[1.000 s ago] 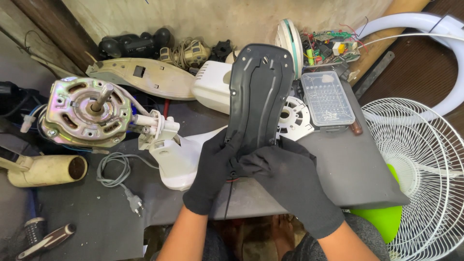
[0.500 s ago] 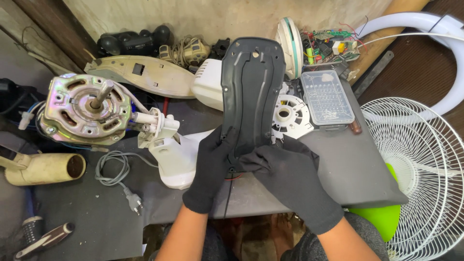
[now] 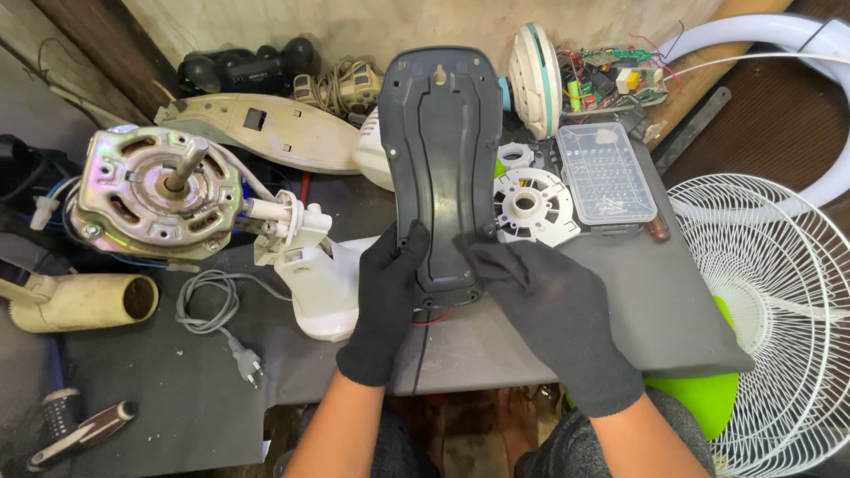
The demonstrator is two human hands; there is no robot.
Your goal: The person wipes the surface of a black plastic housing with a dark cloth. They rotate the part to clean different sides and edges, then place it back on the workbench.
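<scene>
Both gloved hands grip the black panel (image 3: 441, 159) at its lower end, holding it up over the bench (image 3: 637, 319). The left hand (image 3: 388, 301) wraps the left edge, thumb curled onto the face; the right hand (image 3: 549, 310) pinches the right edge. A motor (image 3: 155, 195) sits well left, a clear box (image 3: 606, 173) near on the right, beside a fan grille (image 3: 770, 292).
</scene>
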